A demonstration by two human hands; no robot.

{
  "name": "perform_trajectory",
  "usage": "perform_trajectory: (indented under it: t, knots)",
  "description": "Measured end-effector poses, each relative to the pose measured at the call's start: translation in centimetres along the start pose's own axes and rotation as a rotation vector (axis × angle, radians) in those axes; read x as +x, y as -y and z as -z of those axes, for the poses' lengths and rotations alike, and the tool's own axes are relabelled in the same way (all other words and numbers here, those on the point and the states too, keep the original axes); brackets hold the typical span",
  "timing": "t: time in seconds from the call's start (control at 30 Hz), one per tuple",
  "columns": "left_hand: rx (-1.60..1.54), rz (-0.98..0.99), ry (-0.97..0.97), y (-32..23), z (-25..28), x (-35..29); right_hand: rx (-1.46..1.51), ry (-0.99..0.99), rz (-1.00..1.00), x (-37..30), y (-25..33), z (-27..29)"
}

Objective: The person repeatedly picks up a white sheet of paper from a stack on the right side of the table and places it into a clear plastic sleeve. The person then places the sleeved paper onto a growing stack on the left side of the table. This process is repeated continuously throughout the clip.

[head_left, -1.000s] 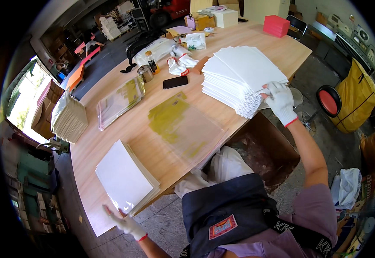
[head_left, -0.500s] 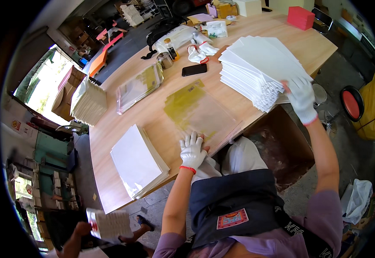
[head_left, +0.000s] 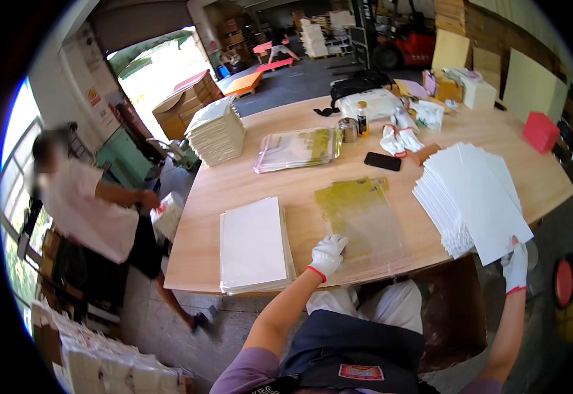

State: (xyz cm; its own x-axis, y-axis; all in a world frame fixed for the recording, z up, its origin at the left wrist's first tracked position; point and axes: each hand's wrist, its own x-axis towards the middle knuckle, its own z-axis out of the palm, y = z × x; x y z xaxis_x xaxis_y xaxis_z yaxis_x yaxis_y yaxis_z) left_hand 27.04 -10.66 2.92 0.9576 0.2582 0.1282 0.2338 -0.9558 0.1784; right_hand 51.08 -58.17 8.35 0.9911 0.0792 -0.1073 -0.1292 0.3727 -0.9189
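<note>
My right hand point(head_left: 515, 264), in a white glove with bare fingertips, pinches the near corner of a white sheet point(head_left: 487, 203). That sheet lies skewed over a fanned stack of white sheets point(head_left: 439, 197) and juts past the table edge. My left hand point(head_left: 329, 255), gloved too, is at the near left side of some clear plastic bags point(head_left: 378, 226) with yellow-green print. Its fingers are curled together on the top bag, which sits askew on those beneath. Left of it rests a neat pile of white sheets in clear plastic point(head_left: 254, 243).
Farther back on the table point(head_left: 293, 190) are more plastic bags point(head_left: 296, 150), a black phone point(head_left: 382, 161), a jar point(head_left: 348, 130), a bottle point(head_left: 362, 119) and a tall stack point(head_left: 214, 134). A cardboard box point(head_left: 454, 308) stands below the front edge. Another person point(head_left: 96, 203) walks at left carrying a white bundle.
My right hand has drawn the top white sheet toward me off its stack. My left fingers have curled from lying spread. The view has tilted up, and the other person shows more fully.
</note>
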Motion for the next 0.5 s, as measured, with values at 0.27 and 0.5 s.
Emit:
perform_trajectory:
  t: [0.27,0.5]
  knots:
    - [-0.296,0.048,-0.181,1.8,-1.8,-2.0,-0.048,0.202,-0.115,-10.7,-3.0,-7.4]
    - [-0.28,0.059,-0.194,1.5,-1.3,-2.4,-0.026,0.363,-0.502,-14.2,-12.7,-7.1]
